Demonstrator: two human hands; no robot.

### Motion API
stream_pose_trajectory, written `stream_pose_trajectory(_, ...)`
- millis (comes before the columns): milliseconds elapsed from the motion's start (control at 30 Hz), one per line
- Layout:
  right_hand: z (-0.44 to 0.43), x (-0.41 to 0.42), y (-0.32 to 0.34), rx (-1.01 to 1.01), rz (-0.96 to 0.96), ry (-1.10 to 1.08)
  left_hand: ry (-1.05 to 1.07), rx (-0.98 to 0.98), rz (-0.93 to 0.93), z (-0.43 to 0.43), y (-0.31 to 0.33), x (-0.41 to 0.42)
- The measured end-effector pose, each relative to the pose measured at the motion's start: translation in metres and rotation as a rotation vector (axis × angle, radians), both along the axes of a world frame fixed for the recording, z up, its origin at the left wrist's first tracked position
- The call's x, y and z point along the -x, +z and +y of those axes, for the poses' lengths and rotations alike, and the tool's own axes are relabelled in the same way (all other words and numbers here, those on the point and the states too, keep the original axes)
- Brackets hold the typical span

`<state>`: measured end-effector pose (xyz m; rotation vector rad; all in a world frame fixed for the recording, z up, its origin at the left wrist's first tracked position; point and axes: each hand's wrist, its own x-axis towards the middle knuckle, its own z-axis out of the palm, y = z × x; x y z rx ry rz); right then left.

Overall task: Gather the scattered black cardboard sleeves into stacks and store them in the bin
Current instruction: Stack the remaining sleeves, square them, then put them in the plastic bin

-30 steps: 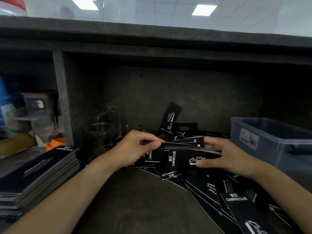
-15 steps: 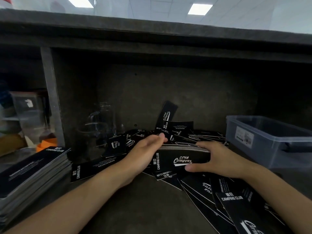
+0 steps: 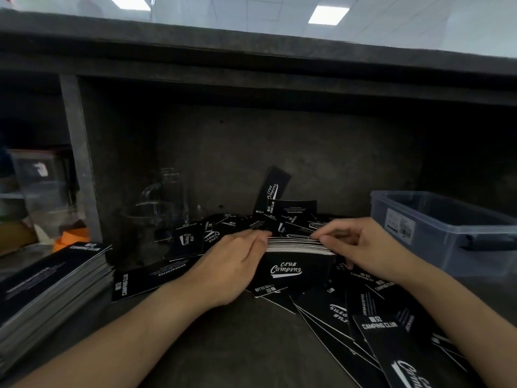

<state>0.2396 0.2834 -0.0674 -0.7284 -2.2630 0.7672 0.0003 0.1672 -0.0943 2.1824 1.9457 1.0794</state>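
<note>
A bundle of black cardboard sleeves (image 3: 291, 268) printed "Club Camping" stands on edge in the middle of the shelf. My left hand (image 3: 235, 264) presses its left end and my right hand (image 3: 361, 247) grips its right end, fingertips on the white top edges. Loose sleeves (image 3: 349, 312) lie scattered around and beneath it, spreading to the lower right. One sleeve (image 3: 272, 189) leans against the back wall. A squared stack of sleeves (image 3: 50, 281) rests at the left. The translucent grey bin (image 3: 447, 228) sits at the right, apart from my hands.
Clear glass vessels (image 3: 162, 208) stand at the back left of the shelf bay. A vertical divider (image 3: 81, 163) separates a left compartment holding a clear container (image 3: 42, 186) and an orange object (image 3: 70, 239). A dark counter edge overhangs above.
The bundle has been squared up between both hands and now stands on edge with its top edges aligned. My right fingers moved onto the top of it.
</note>
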Motion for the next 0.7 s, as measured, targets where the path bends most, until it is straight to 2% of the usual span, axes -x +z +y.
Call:
stream_pose_trajectory(333,0.005,0.001,0.001,0.030,0.010,-0.040,-0.134,0.024,-0.075,-0.003,0.002,0.006)
stream_pose_trajectory(433,0.006,0.001,0.001,-0.066,-0.096,-0.082,-0.151,0.075,0.001,-0.003,0.005,0.009)
stream_pose_trajectory(533,0.006,0.001,0.000,-0.245,-0.150,-0.136,-0.139,0.088,0.037,-0.001,0.005,0.014)
stream_pose_trajectory(600,0.006,0.000,0.003,-0.327,-0.111,-0.202,-0.136,0.081,0.032,0.001,0.006,0.014)
stream_pose_trajectory(700,0.010,-0.003,0.007,-0.358,0.073,-0.368,-0.127,0.080,0.024,0.002,0.006,0.014)
